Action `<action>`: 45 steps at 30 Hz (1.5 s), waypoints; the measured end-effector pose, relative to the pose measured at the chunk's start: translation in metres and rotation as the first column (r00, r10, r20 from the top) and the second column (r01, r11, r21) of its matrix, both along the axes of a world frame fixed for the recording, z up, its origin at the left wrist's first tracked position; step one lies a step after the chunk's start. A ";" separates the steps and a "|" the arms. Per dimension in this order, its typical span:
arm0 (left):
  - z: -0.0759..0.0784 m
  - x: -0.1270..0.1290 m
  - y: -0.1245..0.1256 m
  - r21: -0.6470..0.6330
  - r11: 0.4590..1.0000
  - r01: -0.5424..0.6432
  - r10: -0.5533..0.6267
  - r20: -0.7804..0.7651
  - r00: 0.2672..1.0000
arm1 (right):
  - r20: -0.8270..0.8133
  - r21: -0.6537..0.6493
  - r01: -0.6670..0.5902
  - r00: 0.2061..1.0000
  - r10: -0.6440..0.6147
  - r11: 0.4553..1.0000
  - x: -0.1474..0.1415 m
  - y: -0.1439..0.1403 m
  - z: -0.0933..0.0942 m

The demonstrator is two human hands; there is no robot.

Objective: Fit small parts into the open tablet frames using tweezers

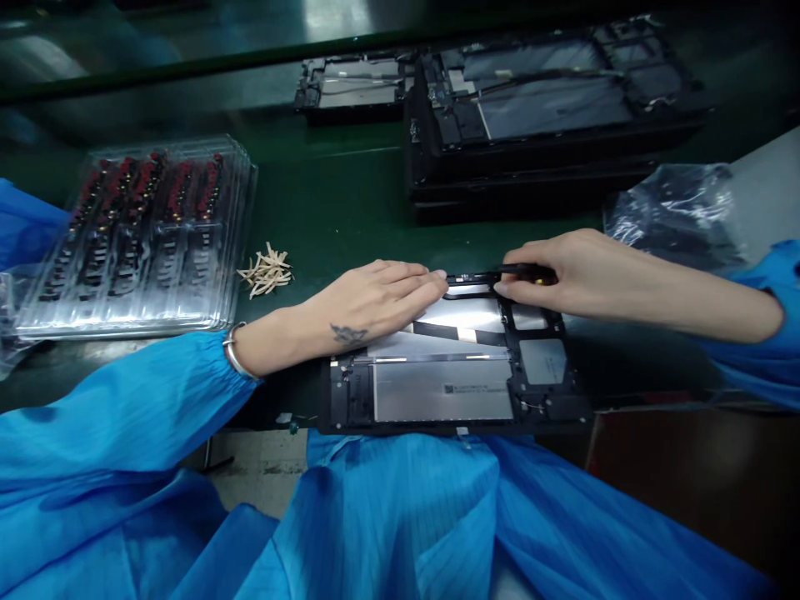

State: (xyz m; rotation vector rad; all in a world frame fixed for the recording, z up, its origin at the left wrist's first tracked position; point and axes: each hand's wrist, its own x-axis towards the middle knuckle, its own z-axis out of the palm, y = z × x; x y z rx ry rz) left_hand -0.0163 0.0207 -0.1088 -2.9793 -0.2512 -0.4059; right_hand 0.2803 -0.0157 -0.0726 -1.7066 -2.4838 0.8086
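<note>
A flat black device frame (550, 408) with silver panels and thin cables lies at the bench's near edge. My left hand (387, 296) rests flat across its upper left part, fingers stretched out and together, fingertips at the far edge strip. Pinched in my right hand (562, 262) is a slim dark tool (528, 272), held low over the frame's far edge, right of my left fingertips. The tool's tip is hard to make out, and my left palm hides part of the frame.
Stacked clear plastic trays (241, 242) with rows of small red and black parts stand at left. Beside them lies a small pile of beige strips (267, 272). Similar black frames (531, 167) are stacked behind, with another frame (359, 83) to their left. Clear plastic wrap (675, 208) lies at right.
</note>
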 end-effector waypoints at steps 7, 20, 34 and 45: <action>0.012 -0.001 0.000 0.049 0.998 0.042 -0.037 -0.106 0.994 | 0.067 0.052 -0.013 0.998 0.009 0.999 -0.003 -0.002 -0.002; 0.012 -0.001 0.000 0.102 0.991 0.086 -0.078 -0.081 0.994 | 0.057 0.059 -0.044 0.998 0.041 0.997 -0.005 -0.002 -0.001; 0.023 0.023 -0.003 0.159 0.987 0.028 0.003 -0.188 0.982 | 0.093 0.080 -0.070 0.994 0.063 0.994 -0.007 -0.003 0.002; 0.023 0.049 0.012 -0.203 0.961 -0.186 0.152 -0.171 0.974 | -0.886 -0.066 0.253 0.429 -0.173 0.965 -0.082 -0.122 -0.022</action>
